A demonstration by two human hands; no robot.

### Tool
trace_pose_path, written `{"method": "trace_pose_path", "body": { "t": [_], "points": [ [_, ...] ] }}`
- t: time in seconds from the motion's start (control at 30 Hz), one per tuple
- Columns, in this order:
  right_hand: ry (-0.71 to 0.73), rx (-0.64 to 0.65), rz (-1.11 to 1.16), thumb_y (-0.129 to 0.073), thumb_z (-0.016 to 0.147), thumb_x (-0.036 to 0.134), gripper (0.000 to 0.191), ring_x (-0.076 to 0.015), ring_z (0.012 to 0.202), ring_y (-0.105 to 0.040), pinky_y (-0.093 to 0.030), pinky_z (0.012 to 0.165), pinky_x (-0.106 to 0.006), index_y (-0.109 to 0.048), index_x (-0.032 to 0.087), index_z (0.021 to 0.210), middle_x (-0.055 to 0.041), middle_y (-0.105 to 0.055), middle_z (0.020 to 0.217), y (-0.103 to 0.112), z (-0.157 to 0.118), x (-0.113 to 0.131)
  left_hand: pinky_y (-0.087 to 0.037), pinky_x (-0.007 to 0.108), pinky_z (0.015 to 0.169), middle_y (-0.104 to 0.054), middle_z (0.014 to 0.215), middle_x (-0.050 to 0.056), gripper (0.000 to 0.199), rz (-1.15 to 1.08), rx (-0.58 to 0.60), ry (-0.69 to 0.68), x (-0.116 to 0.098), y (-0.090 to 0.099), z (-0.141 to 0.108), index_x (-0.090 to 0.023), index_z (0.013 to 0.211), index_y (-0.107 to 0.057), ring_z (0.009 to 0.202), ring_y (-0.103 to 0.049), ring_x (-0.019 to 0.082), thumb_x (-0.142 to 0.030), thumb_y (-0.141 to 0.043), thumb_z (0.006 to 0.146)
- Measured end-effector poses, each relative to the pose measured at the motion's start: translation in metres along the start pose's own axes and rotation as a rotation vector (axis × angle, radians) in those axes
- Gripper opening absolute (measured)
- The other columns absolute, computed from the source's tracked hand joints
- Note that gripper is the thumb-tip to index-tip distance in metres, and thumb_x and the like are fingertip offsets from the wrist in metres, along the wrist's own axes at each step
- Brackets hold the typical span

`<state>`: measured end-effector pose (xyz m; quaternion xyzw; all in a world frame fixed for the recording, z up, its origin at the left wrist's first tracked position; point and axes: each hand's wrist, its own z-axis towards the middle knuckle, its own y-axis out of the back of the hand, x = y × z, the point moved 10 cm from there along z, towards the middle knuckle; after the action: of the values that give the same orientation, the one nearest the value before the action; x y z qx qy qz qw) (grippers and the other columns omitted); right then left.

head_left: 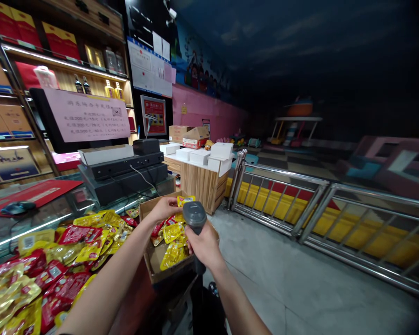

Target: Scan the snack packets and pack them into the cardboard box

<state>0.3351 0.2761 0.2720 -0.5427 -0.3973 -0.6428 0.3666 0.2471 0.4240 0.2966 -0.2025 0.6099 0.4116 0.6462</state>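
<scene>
My right hand (205, 244) is wrapped round the handle of a dark grey barcode scanner (194, 215), its head facing away from me. Just left of it, my left hand (165, 208) pinches a small yellow snack packet (185, 200) over the far side of a cardboard box (157, 275). Inside the box lie several yellow packets (174, 232) and a few red ones. A large heap of red, yellow and gold snack packets (70, 235) spreads over the glass counter to the left of my left forearm.
A monitor with a pink notice (87, 114) stands on the counter behind black devices (125, 163) and cables. White boxes (199, 156) sit on a wooden cabinet (200, 186) farther back. A metal railing (279, 204) borders the grey floor (261, 274) at right.
</scene>
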Motion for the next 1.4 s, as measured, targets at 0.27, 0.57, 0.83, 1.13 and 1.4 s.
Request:
{"method": "trace_pose_path", "body": {
  "t": [0.27,0.57,0.83,1.13,1.4],
  "points": [
    [-0.002,0.022,-0.014,-0.065,0.081,0.034,0.018,-0.0165,0.036,-0.053,-0.043,0.036,-0.025,-0.058,0.024,0.094,0.0082,-0.054,0.048,-0.005,-0.004,0.004,-0.055,0.036,0.087,-0.08,0.093,0.01,0.055,-0.048,-0.104,0.011,0.002,0.024,-0.003,-0.013,0.096,-0.079,0.086,-0.073,0.023,-0.044,-0.092,0.053],
    [-0.021,0.112,0.023,-0.065,0.08,0.033,0.021,-0.015,0.035,-0.05,-0.038,0.035,-0.023,-0.06,0.022,0.097,0.0089,-0.053,0.047,-0.04,-0.008,0.005,-0.057,0.038,0.088,-0.081,0.096,0.011,0.054,0.082,-0.186,0.02,0.009,0.069,-0.036,-0.014,0.098,-0.08,0.089,-0.075,0.026,-0.047,-0.09,0.056],
    [0.03,0.204,-0.033,-0.065,0.081,0.033,0.013,-0.0151,0.038,-0.052,-0.042,0.041,-0.024,-0.06,0.022,0.087,0.0076,-0.053,0.046,-0.08,-0.021,-0.003,-0.055,0.037,0.085,-0.082,0.096,0.011,0.038,0.534,-0.402,0.119,0.034,0.164,-0.104,-0.019,0.102,-0.081,0.091,-0.076,0.03,-0.045,-0.074,0.074],
    [-0.042,0.249,-0.088,-0.063,0.081,0.033,0.012,-0.0147,0.037,-0.054,-0.041,0.04,-0.023,-0.059,0.022,0.084,0.0085,-0.053,0.044,-0.101,-0.03,0.002,-0.046,0.044,0.101,-0.068,0.133,0.02,0.048,1.369,-0.326,0.472,0.073,0.255,-0.167,-0.018,0.128,-0.072,0.125,-0.062,0.035,-0.02,-0.05,0.085],
    [-0.027,0.265,-0.048,-0.063,0.08,0.033,0.013,-0.014,0.036,-0.052,-0.041,0.038,-0.022,-0.06,0.022,0.087,0.0087,-0.053,0.046,-0.106,-0.03,-0.001,-0.042,0.049,0.099,-0.066,0.135,0.02,0.048,1.473,-0.186,0.605,0.096,0.26,-0.172,-0.019,0.124,-0.07,0.126,-0.059,0.034,-0.013,-0.04,0.086]
  ]
}}
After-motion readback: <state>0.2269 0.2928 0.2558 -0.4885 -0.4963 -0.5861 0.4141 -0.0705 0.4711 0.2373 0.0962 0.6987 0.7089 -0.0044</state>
